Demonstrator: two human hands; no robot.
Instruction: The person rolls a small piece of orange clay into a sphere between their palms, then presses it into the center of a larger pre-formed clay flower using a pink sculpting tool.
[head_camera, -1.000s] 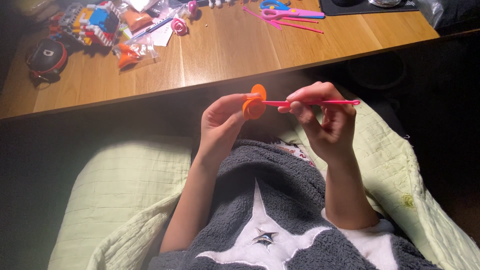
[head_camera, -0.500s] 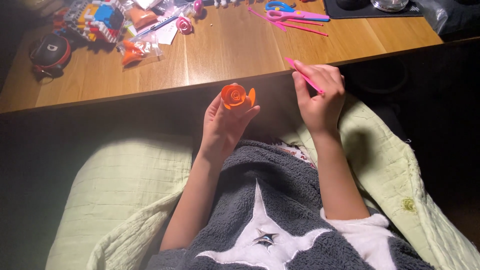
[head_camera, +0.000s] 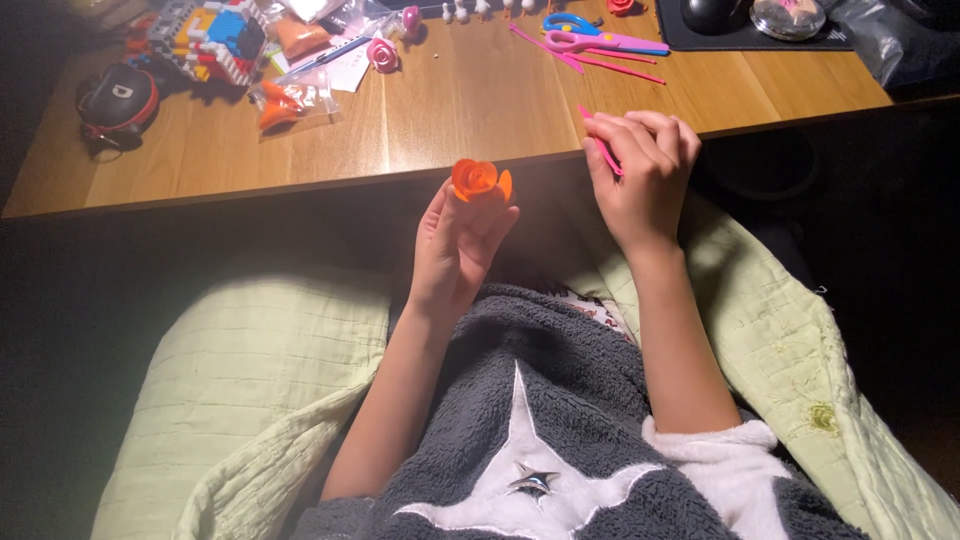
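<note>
My left hand (head_camera: 458, 240) pinches a small orange rolled paper rose (head_camera: 479, 179) at the fingertips, just below the front edge of the wooden desk (head_camera: 470, 110). To its right, my right hand (head_camera: 642, 175) is closed on a thin pink tool (head_camera: 601, 142), whose tip pokes up above the fingers. The two hands are apart. Both forearms rise from a grey fleece top with a white star, over a pale green quilt.
On the desk lie pink-and-blue scissors (head_camera: 600, 38) with pink strips, a finished pink paper rose (head_camera: 382, 54), a bag of orange pieces (head_camera: 283, 102), a colourful block toy (head_camera: 213, 38), a round black case (head_camera: 118, 100) and a dark mat (head_camera: 760, 30).
The pink tool has come out of the orange rose. My right hand moved right and up with the tool, while my left hand kept the rose, now turned with its spiral up.
</note>
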